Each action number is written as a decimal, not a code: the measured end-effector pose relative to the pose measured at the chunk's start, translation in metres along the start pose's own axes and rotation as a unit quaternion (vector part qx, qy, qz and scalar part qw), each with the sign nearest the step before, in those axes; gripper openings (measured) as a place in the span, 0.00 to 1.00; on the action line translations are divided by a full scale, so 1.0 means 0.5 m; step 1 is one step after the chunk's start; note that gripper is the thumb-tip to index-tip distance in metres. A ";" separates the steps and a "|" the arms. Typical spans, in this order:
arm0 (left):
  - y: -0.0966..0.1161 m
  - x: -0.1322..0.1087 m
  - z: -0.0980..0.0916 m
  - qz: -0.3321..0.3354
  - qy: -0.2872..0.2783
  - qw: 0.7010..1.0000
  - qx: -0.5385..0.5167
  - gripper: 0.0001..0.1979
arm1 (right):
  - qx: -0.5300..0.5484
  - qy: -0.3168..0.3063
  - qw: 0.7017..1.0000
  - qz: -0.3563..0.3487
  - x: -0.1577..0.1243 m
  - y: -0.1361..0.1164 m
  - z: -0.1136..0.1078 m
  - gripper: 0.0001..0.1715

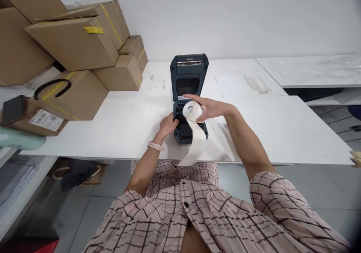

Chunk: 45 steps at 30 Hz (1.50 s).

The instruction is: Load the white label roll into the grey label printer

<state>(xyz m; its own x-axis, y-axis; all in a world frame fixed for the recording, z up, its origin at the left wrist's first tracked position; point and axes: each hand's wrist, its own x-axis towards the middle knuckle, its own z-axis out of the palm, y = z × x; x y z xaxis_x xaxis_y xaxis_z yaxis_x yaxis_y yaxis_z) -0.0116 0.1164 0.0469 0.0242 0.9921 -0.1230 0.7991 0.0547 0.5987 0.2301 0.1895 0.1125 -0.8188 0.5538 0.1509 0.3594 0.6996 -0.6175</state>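
Observation:
A dark label printer [188,74] stands on the white table with its lid raised toward the wall. My right hand [211,108] grips a white paper roll [193,111] by its right side, just over the printer's open bay. From the roll a loose paper strip [197,140] hangs down across the printer's front and past the table edge. My left hand [168,125] is at the left side of the printer base, its fingers curled on the rim; the fingertips are partly hidden.
Cardboard boxes [76,44] are piled at the left, with a black curved band [53,81] and a dark flat object [14,109] on the nearer ones. A thin sheet [228,86] lies behind the printer's right side. The table's front edge [113,158] runs close to my body.

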 end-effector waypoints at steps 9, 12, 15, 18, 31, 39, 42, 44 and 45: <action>-0.009 0.001 0.009 -0.005 0.010 0.998 -0.056 0.24 | 0.126 0.175 0.960 0.176 -0.118 0.136 -0.051 0.58; -0.007 0.001 0.009 -0.010 0.015 0.999 -0.039 0.23 | 0.157 0.193 0.942 0.224 -0.108 0.195 0.000 0.59; -0.007 0.001 0.010 -0.010 0.020 0.999 -0.035 0.23 | 0.169 0.198 0.934 0.245 -0.098 0.223 0.039 0.61; -0.010 0.000 0.011 -0.008 0.022 0.999 -0.047 0.24 | 0.182 0.193 0.932 0.247 -0.122 0.231 0.041 0.63; -0.016 0.002 0.018 0.000 0.032 0.997 -0.064 0.23 | 0.271 0.108 0.917 0.271 -0.354 0.149 0.057 0.28; -0.019 0.001 0.017 0.003 0.018 0.997 -0.079 0.25 | 0.149 0.078 0.985 0.049 -0.121 -0.017 0.005 0.26; -0.017 0.003 0.019 -0.010 0.023 0.997 -0.075 0.25 | -0.063 0.010 0.997 0.052 0.005 -0.030 0.029 0.21; -0.017 0.004 0.020 -0.014 0.022 0.997 -0.078 0.24 | -0.194 -0.057 0.975 0.097 0.068 -0.024 0.060 0.21; -0.018 0.005 0.020 -0.014 0.022 0.996 -0.080 0.23 | -0.241 -0.090 0.959 0.116 0.089 -0.020 0.075 0.21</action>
<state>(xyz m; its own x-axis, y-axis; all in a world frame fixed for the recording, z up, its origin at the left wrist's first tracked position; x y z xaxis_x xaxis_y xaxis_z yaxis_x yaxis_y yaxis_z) -0.0125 0.1172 0.0334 -0.0258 0.9937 -0.1094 0.6938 0.0966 0.7137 0.1734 0.1903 0.0964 -0.7403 0.6633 -0.1099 0.6710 0.7187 -0.1822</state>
